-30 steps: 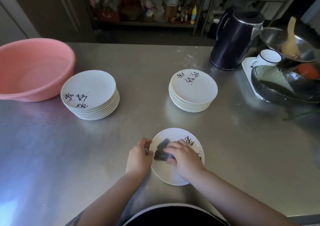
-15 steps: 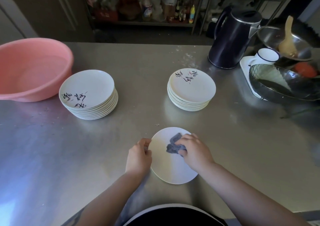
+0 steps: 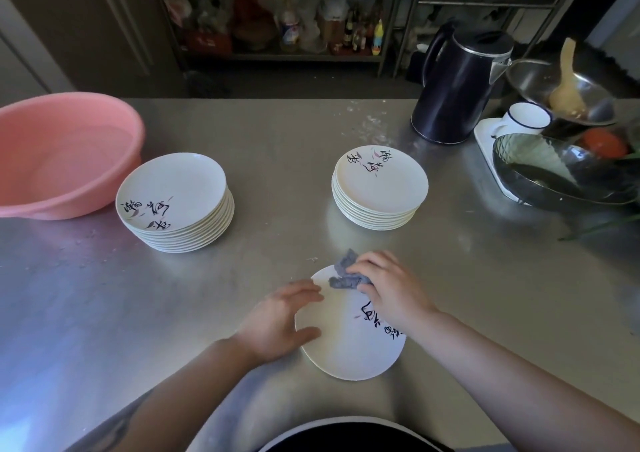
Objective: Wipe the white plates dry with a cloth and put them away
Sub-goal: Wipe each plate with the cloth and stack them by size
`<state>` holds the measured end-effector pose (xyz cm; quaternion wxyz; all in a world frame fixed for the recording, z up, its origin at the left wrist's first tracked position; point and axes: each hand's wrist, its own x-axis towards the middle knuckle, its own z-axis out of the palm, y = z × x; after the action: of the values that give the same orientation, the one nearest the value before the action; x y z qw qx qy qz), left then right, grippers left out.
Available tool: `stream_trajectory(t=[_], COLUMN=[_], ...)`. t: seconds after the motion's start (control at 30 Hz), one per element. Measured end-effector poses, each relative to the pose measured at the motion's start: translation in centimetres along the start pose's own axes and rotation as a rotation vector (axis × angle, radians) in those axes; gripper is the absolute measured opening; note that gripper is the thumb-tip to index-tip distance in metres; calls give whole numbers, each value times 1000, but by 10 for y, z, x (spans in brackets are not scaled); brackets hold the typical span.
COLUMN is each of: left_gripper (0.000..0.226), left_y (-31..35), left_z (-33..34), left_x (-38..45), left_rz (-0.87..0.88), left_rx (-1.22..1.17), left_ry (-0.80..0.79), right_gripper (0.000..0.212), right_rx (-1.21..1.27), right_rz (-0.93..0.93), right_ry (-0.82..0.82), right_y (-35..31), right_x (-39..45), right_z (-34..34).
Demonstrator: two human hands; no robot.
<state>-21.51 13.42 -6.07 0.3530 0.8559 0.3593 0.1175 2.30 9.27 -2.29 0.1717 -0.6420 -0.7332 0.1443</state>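
Observation:
A white plate (image 3: 346, 344) with black brush lettering lies on the steel table in front of me. My left hand (image 3: 277, 320) holds its left rim, thumb and fingers curled round the edge. A crumpled grey cloth (image 3: 343, 273) sits at the plate's far edge, gripped by my right hand (image 3: 388, 287). One stack of several white plates (image 3: 173, 202) stands at the left. Another stack of white plates (image 3: 379, 188) stands at the centre right.
A pink basin (image 3: 62, 153) sits at the far left of the steel table (image 3: 277, 146). A dark kettle (image 3: 457, 87), a white mug (image 3: 523, 119), metal bowls (image 3: 554, 174) and a wooden spatula (image 3: 566, 87) crowd the right back corner. Shelves with bottles stand behind.
My right hand has carried the cloth from the plate's middle to its far edge. The plate has turned, so its lettering now shows at the right. My left hand's fingers have spread along the rim.

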Motion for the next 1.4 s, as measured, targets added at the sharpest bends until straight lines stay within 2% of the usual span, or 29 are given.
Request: stream_trajectory(t=[0.1, 0.17, 0.27, 0.47, 0.67, 0.77, 0.87, 1.0, 1.1, 1.2, 1.3, 1.4], left_gripper=[95, 106, 115, 103, 98, 100, 101, 96, 102, 108, 120, 125], left_y=[-4, -8, -8, -14, -3, -1, 3, 18, 15, 14, 17, 17], left_z=[-2, 1, 3, 14, 20, 23, 31, 38, 24, 1, -6, 0], left_x=[2, 5, 6, -1, -3, -6, -9, -11, -5, 10, 21, 20], left_rz=[84, 162, 142, 222, 179, 105, 14, -56, -40, 65, 45, -2], left_rx=[136, 192, 210, 236, 263, 280, 271, 275, 214, 295, 400, 414], left_ry=[-184, -231, -297, -142, -137, -129, -57, 30, -7, -142, -312, -281], right_gripper=[35, 40, 45, 35, 35, 35, 34, 35, 37, 37, 36, 36], right_rx=[-56, -104, -90, -60, -58, -76, -101, -49, -11, 31, 50, 51], right_rz=[-118, -186, -181, -140, -124, -18, 103, 141, 106, 42, -3, -21], right_ry=[-54, -105, -101, -124, -90, -105, -135, -138, -181, -232, -259, -265], right_y=[1, 1, 3, 8, 9, 13, 24, 26, 29, 31, 30, 30], right_x=[14, 19, 19, 22, 23, 21, 12, 3, 12, 24, 33, 36], right_z=[4, 12, 23, 27, 30, 24, 19, 23, 21, 17, 15, 15])
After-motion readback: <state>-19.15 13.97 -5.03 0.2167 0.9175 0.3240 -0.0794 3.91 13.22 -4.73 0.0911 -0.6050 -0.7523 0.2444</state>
